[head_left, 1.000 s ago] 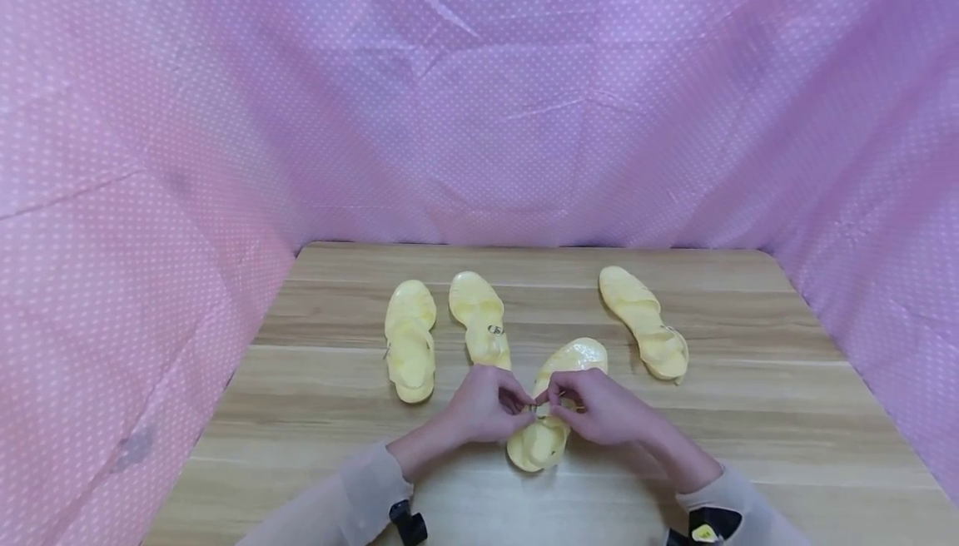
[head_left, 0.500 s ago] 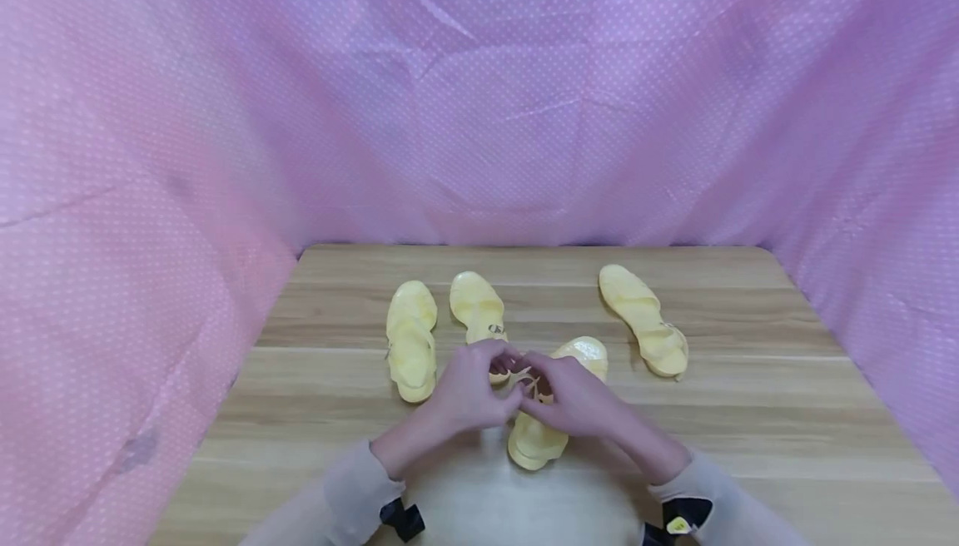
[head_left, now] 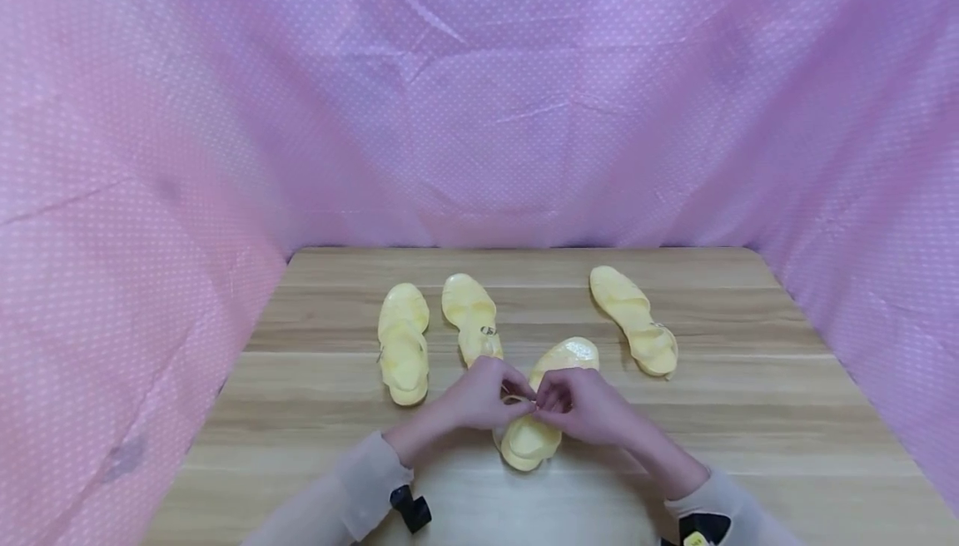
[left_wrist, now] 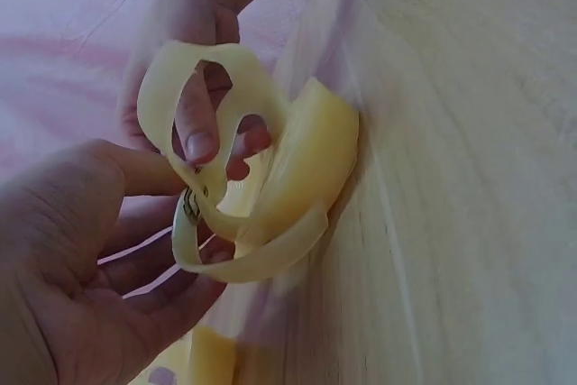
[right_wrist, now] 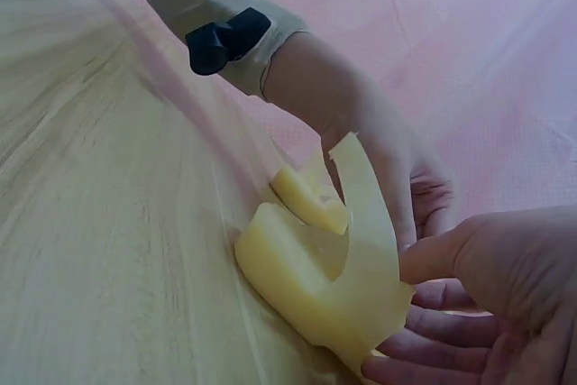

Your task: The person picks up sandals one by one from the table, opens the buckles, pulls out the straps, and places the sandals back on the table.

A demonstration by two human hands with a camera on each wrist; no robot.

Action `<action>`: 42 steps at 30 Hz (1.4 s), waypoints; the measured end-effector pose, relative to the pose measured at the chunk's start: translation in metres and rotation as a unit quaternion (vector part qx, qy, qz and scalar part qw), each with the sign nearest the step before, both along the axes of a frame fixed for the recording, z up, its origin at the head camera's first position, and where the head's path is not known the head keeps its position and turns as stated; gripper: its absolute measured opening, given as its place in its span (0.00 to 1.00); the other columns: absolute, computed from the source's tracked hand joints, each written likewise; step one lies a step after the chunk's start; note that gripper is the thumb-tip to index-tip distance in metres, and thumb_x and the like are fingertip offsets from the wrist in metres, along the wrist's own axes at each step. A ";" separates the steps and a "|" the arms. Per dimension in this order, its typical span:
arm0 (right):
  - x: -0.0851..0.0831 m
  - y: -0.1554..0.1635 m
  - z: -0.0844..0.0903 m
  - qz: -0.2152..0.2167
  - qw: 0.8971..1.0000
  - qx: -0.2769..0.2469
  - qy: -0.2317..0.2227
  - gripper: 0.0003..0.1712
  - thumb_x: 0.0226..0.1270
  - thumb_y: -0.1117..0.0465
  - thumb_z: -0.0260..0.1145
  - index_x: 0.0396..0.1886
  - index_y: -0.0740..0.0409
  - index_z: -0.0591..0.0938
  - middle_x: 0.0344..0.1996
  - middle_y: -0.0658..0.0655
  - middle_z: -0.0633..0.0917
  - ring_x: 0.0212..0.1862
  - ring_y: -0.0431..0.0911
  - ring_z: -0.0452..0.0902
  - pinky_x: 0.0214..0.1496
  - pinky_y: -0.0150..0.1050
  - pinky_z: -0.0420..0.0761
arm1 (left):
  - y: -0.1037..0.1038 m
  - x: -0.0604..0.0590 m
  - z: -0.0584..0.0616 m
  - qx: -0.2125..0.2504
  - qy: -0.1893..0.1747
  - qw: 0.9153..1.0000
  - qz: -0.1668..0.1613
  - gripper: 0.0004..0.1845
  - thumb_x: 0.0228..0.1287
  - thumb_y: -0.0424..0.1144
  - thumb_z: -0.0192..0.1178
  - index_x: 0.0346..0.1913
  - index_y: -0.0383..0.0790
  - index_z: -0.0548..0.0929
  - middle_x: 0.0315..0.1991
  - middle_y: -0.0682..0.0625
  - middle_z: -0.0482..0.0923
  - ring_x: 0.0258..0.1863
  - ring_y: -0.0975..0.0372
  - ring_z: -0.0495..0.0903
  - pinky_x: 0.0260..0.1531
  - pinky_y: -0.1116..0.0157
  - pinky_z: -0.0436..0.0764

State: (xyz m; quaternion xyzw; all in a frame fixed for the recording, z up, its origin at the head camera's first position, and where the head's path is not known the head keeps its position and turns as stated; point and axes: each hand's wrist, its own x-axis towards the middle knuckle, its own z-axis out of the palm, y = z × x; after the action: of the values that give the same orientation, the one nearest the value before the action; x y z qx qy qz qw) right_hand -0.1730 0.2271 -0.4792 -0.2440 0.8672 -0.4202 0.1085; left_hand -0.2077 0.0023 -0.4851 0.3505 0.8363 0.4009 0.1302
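Note:
A pale yellow jelly sandal (head_left: 530, 444) lies on the table below both hands, toe pointing away and slightly right. My left hand (head_left: 479, 396) pinches its ankle strap (left_wrist: 261, 263) near a small metal buckle (left_wrist: 190, 206), thumb and fingers meeting there. From the other side my right hand (head_left: 588, 406) pinches the strap at the same spot, fingertips almost touching the left ones. In the left wrist view the strap curves up in loops above the sandal's heel (left_wrist: 311, 160). Fingers partly cover the buckle, so whether it is fastened cannot be told.
Two more yellow sandals stand to the left, one at the outer side (head_left: 404, 346) and one (head_left: 469, 309) partly behind my left hand. Another sandal (head_left: 633, 321) lies at the back right. Pink dotted cloth (head_left: 479, 113) hangs around the wooden table (head_left: 719, 413).
Half a second ago both hands were drawn a little up, with the strap lifted between them. They have since come back down over the sandal, still at the strap. The other sandals stay put.

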 end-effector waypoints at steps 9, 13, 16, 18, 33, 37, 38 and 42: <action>0.000 0.005 -0.002 -0.004 1.000 -0.016 -0.024 0.07 0.66 0.57 0.79 0.35 0.51 0.87 0.31 0.47 0.89 0.31 0.35 0.82 0.34 0.30 0.82 | -0.005 -0.006 -0.003 0.010 -0.016 1.000 -0.024 0.05 0.67 0.39 0.75 0.43 0.44 0.94 0.38 0.54 0.93 0.34 0.78 0.82 0.40 0.75 0.84; 0.001 0.007 -0.003 -0.005 0.999 -0.032 -0.039 0.07 0.66 0.57 0.79 0.35 0.52 0.88 0.32 0.48 0.90 0.33 0.35 0.83 0.35 0.30 0.83 | -0.004 -0.007 -0.004 0.006 -0.011 0.999 -0.043 0.05 0.67 0.39 0.74 0.43 0.44 0.94 0.39 0.54 0.93 0.36 0.79 0.81 0.41 0.76 0.83; 0.002 0.008 -0.004 -0.002 0.998 -0.039 -0.046 0.07 0.67 0.58 0.78 0.34 0.53 0.87 0.32 0.49 0.91 0.33 0.35 0.84 0.36 0.30 0.84 | -0.004 -0.008 -0.002 -0.011 0.008 0.998 -0.056 0.04 0.69 0.38 0.73 0.43 0.44 0.94 0.39 0.54 0.93 0.38 0.78 0.81 0.42 0.76 0.83; 0.002 0.009 -0.004 0.001 0.998 -0.036 -0.046 0.07 0.67 0.58 0.78 0.34 0.53 0.86 0.32 0.49 0.91 0.33 0.35 0.84 0.35 0.30 0.83 | -0.005 -0.009 -0.002 -0.024 0.027 0.997 -0.061 0.04 0.69 0.37 0.72 0.44 0.44 0.94 0.40 0.54 0.92 0.39 0.77 0.82 0.42 0.76 0.83; 0.000 0.007 -0.003 0.022 0.999 -0.032 0.012 0.04 0.68 0.62 0.77 0.35 0.53 0.88 0.33 0.47 0.92 0.36 0.34 0.86 0.41 0.31 0.88 | -0.005 -0.015 -0.001 0.004 0.017 0.997 -0.070 0.06 0.67 0.36 0.73 0.44 0.42 0.94 0.39 0.51 0.94 0.36 0.78 0.85 0.43 0.76 0.85; 0.000 0.009 -0.003 0.020 0.999 -0.032 -0.001 0.04 0.67 0.63 0.77 0.34 0.53 0.88 0.33 0.48 0.92 0.37 0.34 0.87 0.42 0.31 0.88 | -0.005 -0.016 -0.001 -0.001 0.042 0.996 -0.076 0.05 0.68 0.36 0.72 0.42 0.43 0.95 0.38 0.51 0.94 0.37 0.78 0.85 0.45 0.74 0.86; 0.000 0.009 -0.003 0.020 0.999 -0.032 -0.004 0.04 0.67 0.63 0.77 0.34 0.53 0.88 0.33 0.48 0.92 0.37 0.34 0.87 0.43 0.31 0.88 | -0.005 -0.016 -0.001 -0.002 0.043 0.996 -0.074 0.04 0.68 0.36 0.72 0.42 0.43 0.95 0.37 0.52 0.94 0.36 0.78 0.85 0.44 0.74 0.86; 0.000 0.010 -0.004 0.017 1.000 -0.026 -0.004 0.05 0.68 0.62 0.77 0.33 0.51 0.87 0.32 0.47 0.91 0.36 0.33 0.86 0.43 0.31 0.88 | -0.005 -0.014 -0.001 0.001 0.028 0.998 -0.058 0.04 0.68 0.37 0.72 0.42 0.43 0.95 0.37 0.52 0.94 0.35 0.78 0.84 0.43 0.74 0.86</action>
State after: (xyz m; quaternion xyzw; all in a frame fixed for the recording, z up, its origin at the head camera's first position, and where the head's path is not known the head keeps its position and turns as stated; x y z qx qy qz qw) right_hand -0.1727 0.2370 -0.4831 -0.2597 0.8514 -0.4415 0.1133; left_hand -0.2212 -0.0031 -0.4866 0.4099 0.8173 0.3836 0.1295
